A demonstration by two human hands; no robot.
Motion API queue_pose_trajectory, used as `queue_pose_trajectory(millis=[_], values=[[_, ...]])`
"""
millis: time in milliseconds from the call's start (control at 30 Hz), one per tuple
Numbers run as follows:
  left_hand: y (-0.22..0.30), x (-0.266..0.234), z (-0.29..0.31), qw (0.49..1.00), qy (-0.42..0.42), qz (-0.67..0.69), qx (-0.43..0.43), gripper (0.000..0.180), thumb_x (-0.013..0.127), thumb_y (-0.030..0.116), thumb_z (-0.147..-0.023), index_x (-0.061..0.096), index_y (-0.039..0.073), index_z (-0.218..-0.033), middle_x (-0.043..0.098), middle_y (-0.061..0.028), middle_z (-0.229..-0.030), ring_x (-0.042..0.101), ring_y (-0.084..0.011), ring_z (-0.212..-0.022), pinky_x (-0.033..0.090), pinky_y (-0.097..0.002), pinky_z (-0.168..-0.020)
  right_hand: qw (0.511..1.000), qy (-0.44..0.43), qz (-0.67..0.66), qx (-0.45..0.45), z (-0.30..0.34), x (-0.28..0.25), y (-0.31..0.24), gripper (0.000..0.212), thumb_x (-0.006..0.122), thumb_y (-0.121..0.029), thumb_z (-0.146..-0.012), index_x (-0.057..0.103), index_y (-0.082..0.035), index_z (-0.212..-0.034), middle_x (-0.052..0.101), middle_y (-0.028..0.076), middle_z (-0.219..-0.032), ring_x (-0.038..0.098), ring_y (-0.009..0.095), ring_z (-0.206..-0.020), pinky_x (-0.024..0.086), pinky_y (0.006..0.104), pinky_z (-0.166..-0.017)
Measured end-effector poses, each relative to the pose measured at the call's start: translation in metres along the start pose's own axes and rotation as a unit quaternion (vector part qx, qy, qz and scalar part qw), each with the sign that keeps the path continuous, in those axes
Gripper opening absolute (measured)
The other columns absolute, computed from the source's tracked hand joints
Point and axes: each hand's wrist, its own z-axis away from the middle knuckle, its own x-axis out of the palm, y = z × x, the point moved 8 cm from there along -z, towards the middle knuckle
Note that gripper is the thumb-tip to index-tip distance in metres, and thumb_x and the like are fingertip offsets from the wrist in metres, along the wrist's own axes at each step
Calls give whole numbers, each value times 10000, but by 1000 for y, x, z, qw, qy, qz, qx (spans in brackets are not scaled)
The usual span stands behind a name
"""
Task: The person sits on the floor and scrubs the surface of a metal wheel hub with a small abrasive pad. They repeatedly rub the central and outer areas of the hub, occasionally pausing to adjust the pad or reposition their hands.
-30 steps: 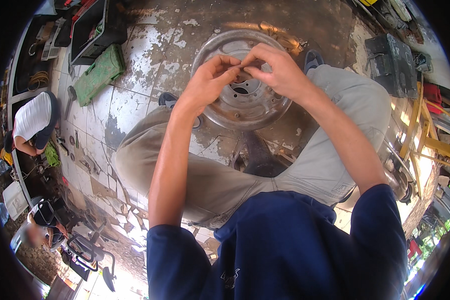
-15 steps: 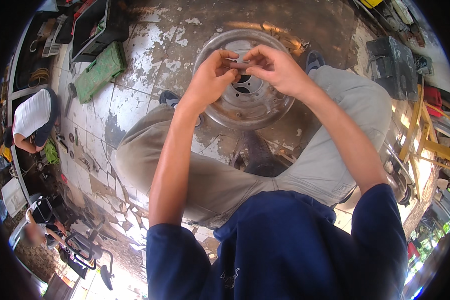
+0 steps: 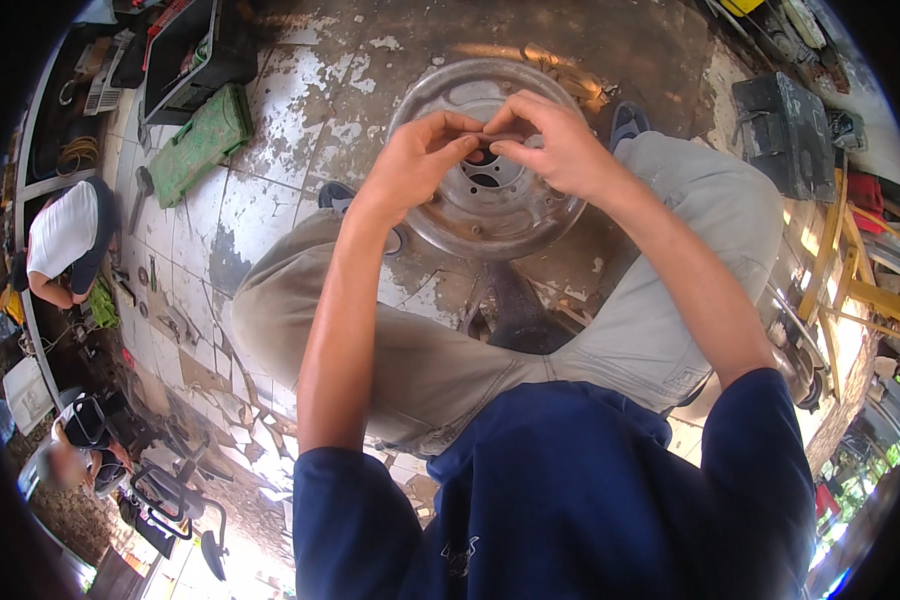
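Observation:
A worn, greyish steel wheel rim [image 3: 518, 226] lies flat on the floor between my feet, with a central hole and smaller holes around it. Above its middle, my left hand [image 3: 412, 165] and my right hand [image 3: 562, 148] meet fingertip to fingertip. Both are closed in a pinch on a small, thin reddish-brown strip [image 3: 497, 138]; my fingers cover most of it, so its material is hard to make out. Neither hand touches the rim, as far as I can see.
A green case [image 3: 202, 145] lies at the left by a black crate [image 3: 202, 70] and a hammer [image 3: 142, 190]. To the right stands a dark box [image 3: 785, 135] near yellow wooden pieces [image 3: 875, 298]. Two other people are at the left; one, in a white shirt [image 3: 65, 228], bends down.
My hands have drawn closer together, fingertips now meeting over the strip, which shows less than before. The wheel rim stays where it was.

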Motion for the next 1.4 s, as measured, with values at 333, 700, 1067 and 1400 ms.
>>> queue_pose_trajectory(millis=[333, 700, 1067, 1400], values=[[21, -2, 5, 967, 38, -229, 107, 296, 687, 74, -903, 623, 22, -1188, 707, -66, -988, 660, -159, -918, 515, -314, -826, 998, -35, 2, 58, 0, 8, 14, 177, 674, -121, -916, 638, -16, -1053, 692, 80, -980, 652, 159, -904, 509, 308, -813], [70, -115, 31, 903, 343, 96, 240, 211, 607, 118, -954, 640, 0, -1125, 702, -113, -954, 667, -161, -849, 525, -298, -775, 976, 18, 200, -88, 5, 25, 2, 285, 668, -66, -872, 696, -142, -1146, 608, 74, -933, 606, 233, -860, 498, 347, -737], [72, -133, 21, 834, 377, 305, 263, 145, 552, 135, -1014, 637, 37, -1079, 663, -36, -869, 619, -102, -743, 491, -232, -660, 937, 114, 312, -104, -33, 111, 30, 203, 677, -127, -843, 686, -146, -1045, 582, 59, -873, 606, 254, -897, 444, 389, -744], [71, -143, 34, 830, 405, 283, 259, 147, 567, 145, -1002, 644, 35, -1062, 670, -36, -838, 617, -101, -708, 480, -229, -646, 908, 126, 382, -117, -27, 113, 33, 200, 686, -142, -848, 715, -174, -1043, 605, 46, -850, 586, 246, -847, 422, 368, -746]])
